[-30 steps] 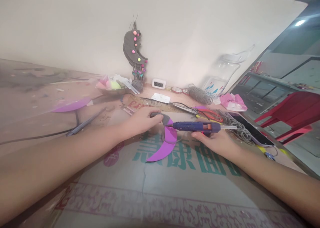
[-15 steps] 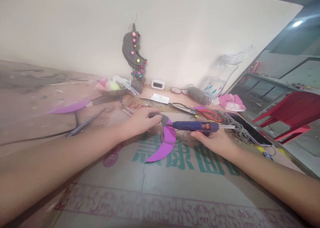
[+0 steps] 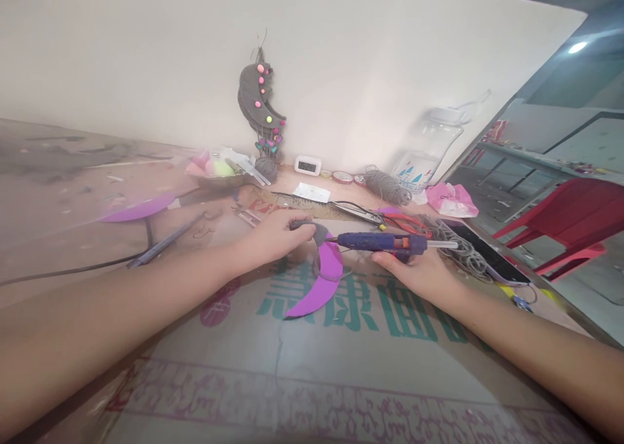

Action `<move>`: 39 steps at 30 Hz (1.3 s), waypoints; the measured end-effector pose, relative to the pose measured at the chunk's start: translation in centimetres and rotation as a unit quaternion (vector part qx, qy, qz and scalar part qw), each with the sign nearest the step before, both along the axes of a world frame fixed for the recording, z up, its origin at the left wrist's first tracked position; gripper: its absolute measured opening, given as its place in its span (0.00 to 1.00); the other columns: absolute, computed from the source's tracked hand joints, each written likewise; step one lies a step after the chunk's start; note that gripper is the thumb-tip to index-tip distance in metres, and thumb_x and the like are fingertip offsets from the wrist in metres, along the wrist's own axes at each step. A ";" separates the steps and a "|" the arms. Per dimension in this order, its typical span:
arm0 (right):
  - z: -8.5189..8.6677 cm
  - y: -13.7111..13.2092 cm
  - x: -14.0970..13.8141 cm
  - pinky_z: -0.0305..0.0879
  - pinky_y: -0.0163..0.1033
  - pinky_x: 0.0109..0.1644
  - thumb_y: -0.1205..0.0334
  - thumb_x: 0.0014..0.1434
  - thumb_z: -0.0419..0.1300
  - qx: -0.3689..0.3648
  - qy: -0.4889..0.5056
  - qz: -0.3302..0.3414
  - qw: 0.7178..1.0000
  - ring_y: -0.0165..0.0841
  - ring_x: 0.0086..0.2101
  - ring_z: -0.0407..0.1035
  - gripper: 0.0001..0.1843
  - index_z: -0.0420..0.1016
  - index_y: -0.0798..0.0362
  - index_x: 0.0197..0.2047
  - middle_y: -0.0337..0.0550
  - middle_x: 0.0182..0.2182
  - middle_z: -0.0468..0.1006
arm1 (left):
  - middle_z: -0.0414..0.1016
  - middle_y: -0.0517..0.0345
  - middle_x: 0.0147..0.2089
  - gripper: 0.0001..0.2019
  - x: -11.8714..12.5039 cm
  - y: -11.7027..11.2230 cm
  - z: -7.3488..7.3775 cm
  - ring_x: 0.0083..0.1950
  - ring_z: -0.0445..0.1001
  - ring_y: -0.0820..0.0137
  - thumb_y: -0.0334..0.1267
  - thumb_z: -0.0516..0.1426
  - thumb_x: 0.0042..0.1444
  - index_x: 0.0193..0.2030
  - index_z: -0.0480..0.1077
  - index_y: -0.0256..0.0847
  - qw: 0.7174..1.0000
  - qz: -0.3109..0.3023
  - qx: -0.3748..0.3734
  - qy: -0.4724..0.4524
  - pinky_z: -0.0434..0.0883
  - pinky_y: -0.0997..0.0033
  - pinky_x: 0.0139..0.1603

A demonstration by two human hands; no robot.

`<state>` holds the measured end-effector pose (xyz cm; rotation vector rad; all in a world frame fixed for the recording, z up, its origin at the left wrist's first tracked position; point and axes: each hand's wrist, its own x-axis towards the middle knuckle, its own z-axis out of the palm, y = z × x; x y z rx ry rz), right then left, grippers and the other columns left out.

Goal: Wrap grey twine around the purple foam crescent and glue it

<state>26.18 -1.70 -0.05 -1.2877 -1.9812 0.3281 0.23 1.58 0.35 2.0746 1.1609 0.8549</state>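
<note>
My left hand [image 3: 285, 237] is closed on the upper end of a purple crescent [image 3: 324, 278], which is wrapped in grey yarn [image 3: 319, 235] near my fingers. A loose loop of the yarn crosses lower down the crescent, whose bare tip points toward me. My right hand [image 3: 414, 272] grips a dark blue glue gun [image 3: 373, 241], with a clear glue stick poking out of its back. The gun's nozzle meets the crescent's edge just below the wrapped yarn; whether it touches, I cannot tell.
Cardboard [image 3: 244, 366] with green lettering lies under my hands. Behind are a bowl of pompoms [image 3: 214, 171], a small clock [image 3: 307, 165], a yarn skein [image 3: 387, 185] and a clear jug [image 3: 429, 148]. A decorated grey moon [image 3: 256, 96] hangs on the wall. Red-handled scissors [image 3: 407, 222] and a phone [image 3: 487, 252] lie right.
The glue gun's nozzle has shifted very slightly to the right along the crescent's edge. Both hands keep their holds, and the rest looks the same.
</note>
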 end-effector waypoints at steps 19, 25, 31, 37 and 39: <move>0.1 0.4 0.2 0.71 0.42 0.39 0.50 0.53 0.61 -0.001 -0.009 -0.020 1.000 0.39 0.34 0.74 0.13 0.74 0.51 0.34 0.42 0.30 0.80 | 0.61 0.65 0.23 0.10 0.0 0.0 0.0 0.27 0.62 0.73 0.39 0.48 0.56 0.25 0.59 0.40 1.000 0.002 -0.011 0.004 0.56 0.73 0.28; 0.0 0.5 0.2 0.71 0.43 0.42 0.50 0.53 0.61 0.001 -0.013 -0.030 0.999 0.41 0.38 0.74 0.13 0.75 0.51 0.36 0.44 0.34 0.81 | 0.61 0.65 0.23 0.11 0.1 0.1 0.1 0.27 0.63 0.73 0.39 0.48 0.56 0.24 0.59 0.40 1.000 0.002 -0.007 0.006 0.56 0.73 0.28; 0.2 0.5 0.1 0.71 0.42 0.41 0.50 0.53 0.61 -0.005 -0.009 -0.037 0.999 0.41 0.37 0.74 0.13 0.74 0.51 0.35 0.44 0.33 0.80 | 0.63 0.65 0.23 0.10 0.0 0.0 0.0 0.26 0.64 0.73 0.39 0.48 0.57 0.26 0.60 0.40 1.000 -0.005 -0.028 0.002 0.57 0.73 0.27; 0.1 0.8 0.4 0.70 0.43 0.42 0.50 0.54 0.60 -0.001 -0.025 -0.046 0.999 0.41 0.38 0.74 0.14 0.75 0.52 0.36 0.44 0.34 0.80 | 0.63 0.65 0.23 0.10 -0.1 -0.1 0.1 0.27 0.63 0.73 0.38 0.48 0.57 0.25 0.61 0.40 1.000 -0.018 -0.021 -0.007 0.56 0.73 0.28; 0.1 0.9 0.6 0.70 0.44 0.43 0.50 0.54 0.61 0.001 -0.016 -0.062 0.998 0.42 0.39 0.74 0.14 0.75 0.51 0.38 0.44 0.36 0.80 | 0.63 0.65 0.23 0.11 -0.1 -0.1 0.1 0.27 0.63 0.74 0.38 0.48 0.57 0.25 0.61 0.40 1.000 -0.024 -0.016 -0.012 0.57 0.73 0.28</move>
